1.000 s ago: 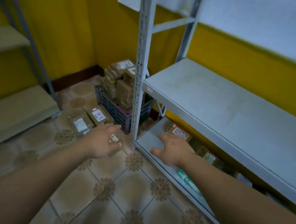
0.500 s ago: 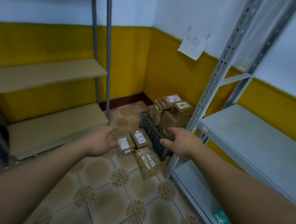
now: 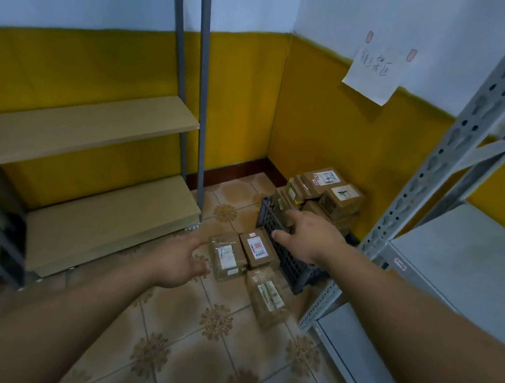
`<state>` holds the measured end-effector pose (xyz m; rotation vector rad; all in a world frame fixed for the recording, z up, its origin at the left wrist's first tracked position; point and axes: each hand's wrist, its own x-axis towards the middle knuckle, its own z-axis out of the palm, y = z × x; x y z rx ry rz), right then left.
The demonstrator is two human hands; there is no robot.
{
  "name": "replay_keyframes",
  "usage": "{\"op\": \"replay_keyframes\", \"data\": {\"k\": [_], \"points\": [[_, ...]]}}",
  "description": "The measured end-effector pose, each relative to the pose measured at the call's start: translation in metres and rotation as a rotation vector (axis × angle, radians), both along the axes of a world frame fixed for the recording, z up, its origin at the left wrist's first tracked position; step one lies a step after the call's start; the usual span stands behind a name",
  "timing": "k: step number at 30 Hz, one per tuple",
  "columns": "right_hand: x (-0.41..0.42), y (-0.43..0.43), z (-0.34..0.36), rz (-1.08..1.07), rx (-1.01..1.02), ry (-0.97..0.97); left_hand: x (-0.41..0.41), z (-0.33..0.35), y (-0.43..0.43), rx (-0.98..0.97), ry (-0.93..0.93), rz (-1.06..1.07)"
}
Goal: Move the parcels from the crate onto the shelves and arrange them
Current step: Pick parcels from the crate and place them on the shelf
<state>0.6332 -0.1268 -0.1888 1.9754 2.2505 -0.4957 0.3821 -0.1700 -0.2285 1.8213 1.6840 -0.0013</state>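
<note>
Three parcels [image 3: 258, 250] lie on the tiled floor [image 3: 192, 344], just beside the left wall of the dark crate [image 3: 287, 260], each with a white label facing up. Two of them lie side by side, and the third lies nearer to the person. The crate stands in the far corner of the floor, against the yellow wall, and more brown parcels [image 3: 337, 199] are piled in it above its rim. The right hand [image 3: 309, 234] hovers over the near rim of the crate with the thumb spread out and the fingers stretched toward the pile (it holds nothing). The left hand [image 3: 176, 261] is lower, just beside the floor parcels, open and relaxed, also holding nothing. A wooden shelf unit [image 3: 105, 226] stands along the left edge of the floor, and a grey metal shelf [image 3: 475, 269] along the right edge. A paper note [image 3: 374, 74] hangs on the wall above the crate.
</note>
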Motion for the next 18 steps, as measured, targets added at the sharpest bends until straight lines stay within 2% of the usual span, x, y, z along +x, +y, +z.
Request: {"op": "replay_keyframes", "data": {"k": [8, 11, 14, 18], "points": [[0.005, 0.128, -0.033, -0.05, -0.129, 0.087, 0.004, -0.031, 0.092, -0.098, -0.012, 0.098], [-0.011, 0.168, -0.051, -0.076, -0.199, 0.136, -0.019, -0.05, 0.123, -0.147, -0.001, 0.101], [-0.035, 0.21, -0.075, -0.108, -0.288, 0.105, -0.049, -0.074, 0.163, -0.206, -0.012, 0.119], [-0.065, 0.26, -0.108, -0.187, -0.315, 0.137, -0.089, -0.112, 0.222, -0.283, -0.039, 0.088]]}}
